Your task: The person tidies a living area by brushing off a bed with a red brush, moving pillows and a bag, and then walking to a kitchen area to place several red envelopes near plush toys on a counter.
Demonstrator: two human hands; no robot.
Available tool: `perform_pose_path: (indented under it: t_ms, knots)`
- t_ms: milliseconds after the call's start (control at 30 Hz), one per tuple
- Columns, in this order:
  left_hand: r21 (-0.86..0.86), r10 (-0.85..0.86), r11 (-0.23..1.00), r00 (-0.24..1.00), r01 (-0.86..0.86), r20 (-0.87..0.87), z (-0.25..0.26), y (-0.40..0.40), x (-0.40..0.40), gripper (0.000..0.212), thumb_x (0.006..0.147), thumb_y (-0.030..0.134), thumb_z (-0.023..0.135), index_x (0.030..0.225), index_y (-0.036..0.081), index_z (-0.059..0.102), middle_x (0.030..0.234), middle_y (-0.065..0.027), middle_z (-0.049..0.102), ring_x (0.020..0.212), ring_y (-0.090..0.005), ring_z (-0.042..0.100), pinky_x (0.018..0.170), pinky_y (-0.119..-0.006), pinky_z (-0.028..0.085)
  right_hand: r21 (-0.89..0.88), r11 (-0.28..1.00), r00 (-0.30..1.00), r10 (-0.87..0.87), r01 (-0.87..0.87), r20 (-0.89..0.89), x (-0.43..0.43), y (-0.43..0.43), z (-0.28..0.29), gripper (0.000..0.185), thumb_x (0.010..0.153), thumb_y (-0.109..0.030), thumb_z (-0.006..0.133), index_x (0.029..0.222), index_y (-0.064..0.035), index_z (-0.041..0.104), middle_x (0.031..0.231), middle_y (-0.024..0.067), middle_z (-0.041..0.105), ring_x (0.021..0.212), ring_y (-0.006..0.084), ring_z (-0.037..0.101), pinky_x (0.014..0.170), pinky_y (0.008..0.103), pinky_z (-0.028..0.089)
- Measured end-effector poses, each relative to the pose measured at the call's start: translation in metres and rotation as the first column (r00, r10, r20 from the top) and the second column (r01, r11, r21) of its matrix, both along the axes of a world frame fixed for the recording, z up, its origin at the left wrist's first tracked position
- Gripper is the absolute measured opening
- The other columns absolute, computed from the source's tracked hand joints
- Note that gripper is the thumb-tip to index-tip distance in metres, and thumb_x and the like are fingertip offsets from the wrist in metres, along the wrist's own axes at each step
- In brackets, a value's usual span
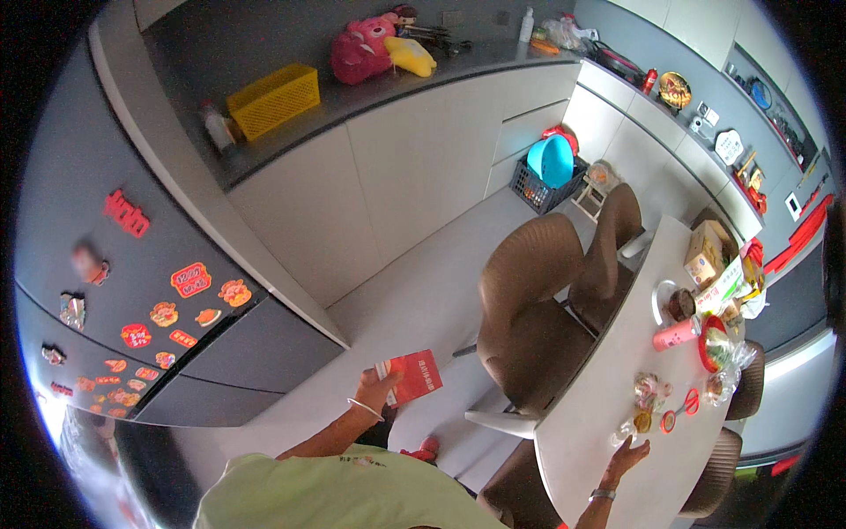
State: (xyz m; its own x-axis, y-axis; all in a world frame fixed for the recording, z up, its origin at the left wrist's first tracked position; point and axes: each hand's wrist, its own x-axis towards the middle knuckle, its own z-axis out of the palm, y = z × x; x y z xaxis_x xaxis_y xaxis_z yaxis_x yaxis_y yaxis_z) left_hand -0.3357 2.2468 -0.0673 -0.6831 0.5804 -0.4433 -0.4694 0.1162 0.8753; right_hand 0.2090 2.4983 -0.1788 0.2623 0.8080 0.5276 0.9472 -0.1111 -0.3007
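Note:
My left hand (pixel 378 390), with a bangle at the wrist, grips a red printed card or booklet (pixel 418 377) by its left edge, above the floor. On the right, my right hand (pixel 624 457) is over the white dining table (pixel 575 456), its fingers apart and holding nothing. Just beyond its fingertips lie a small clear plastic bag (pixel 623 432) and a small round amber-coloured item (pixel 642 421). Red-handled scissors (pixel 679 411) lie farther up. Whether the hand touches the tabletop I cannot tell.
Brown chairs (pixel 532 311) line the table's left side. A pink can (pixel 677 334), a red bowl (pixel 712 344) and a cardboard box (pixel 704 254) stand farther along it. A black crate (pixel 542 192) with a blue basin (pixel 551 161) sits on the floor by the cabinets. The fridge (pixel 198 238) rises at left.

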Motion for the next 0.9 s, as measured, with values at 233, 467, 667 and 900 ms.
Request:
perform_pose_path:
  t_ms: [233, 467, 667, 900]
  knots:
    - [-0.079, -0.488, 0.870, 0.825, 0.487, -0.285, 0.019, 0.067, -0.097, 0.015, 0.080, 0.017, 0.059, 0.082, 0.002, 0.061, 0.064, -0.0005, 0.058, 0.057, -0.0093, 0.052, 0.051, -0.027, 0.042, 0.172, 0.699, 0.318, 0.512, -0.694, -0.798, -0.255, -0.020, 0.096, 0.030, 0.089, -0.024, 0.050, 0.109, -0.0017, 0.052, 0.092, 0.0023, 0.057, 0.064, 0.0068, 0.051, 0.053, 0.0182, 0.041]
    - [-0.028, -0.749, 0.635, 0.606, 0.772, -0.268, 0.064, 0.115, -0.139, 0.031, 0.078, 0.031, 0.059, 0.083, -0.001, 0.058, 0.058, -0.0052, 0.053, 0.052, -0.0107, 0.048, 0.046, -0.030, 0.040, 0.067, 0.231, -0.012, 0.234, -0.971, -0.972, -0.471, -0.046, 0.183, 0.037, 0.084, -0.024, 0.055, 0.111, 0.0004, 0.050, 0.098, 0.0055, 0.059, 0.088, 0.0126, 0.055, 0.078, 0.0263, 0.043]
    - [-0.183, -0.790, 0.572, 0.477, 0.800, -0.385, 0.041, 0.159, -0.172, 0.034, 0.076, 0.034, 0.061, 0.077, 0.000, 0.059, 0.055, -0.0057, 0.051, 0.053, -0.0113, 0.047, 0.047, -0.032, 0.040, -0.008, 0.307, 0.004, -0.015, -0.952, -1.000, -0.527, -0.009, 0.190, 0.006, 0.081, -0.004, 0.056, 0.086, -0.0009, 0.057, 0.077, 0.0003, 0.060, 0.067, 0.0066, 0.054, 0.063, 0.0212, 0.044]
    - [-0.130, -0.700, 0.662, 0.548, 0.738, -0.458, 0.056, 0.241, -0.225, 0.023, 0.082, 0.022, 0.058, 0.085, 0.000, 0.056, 0.067, -0.0019, 0.055, 0.062, -0.0082, 0.048, 0.053, -0.028, 0.042, 0.070, 0.362, -0.038, 0.095, -0.930, -0.995, -0.573, 0.084, 0.203, 0.006, 0.082, -0.007, 0.058, 0.086, -0.0031, 0.057, 0.074, -0.0023, 0.057, 0.066, 0.0045, 0.050, 0.060, 0.0198, 0.042]
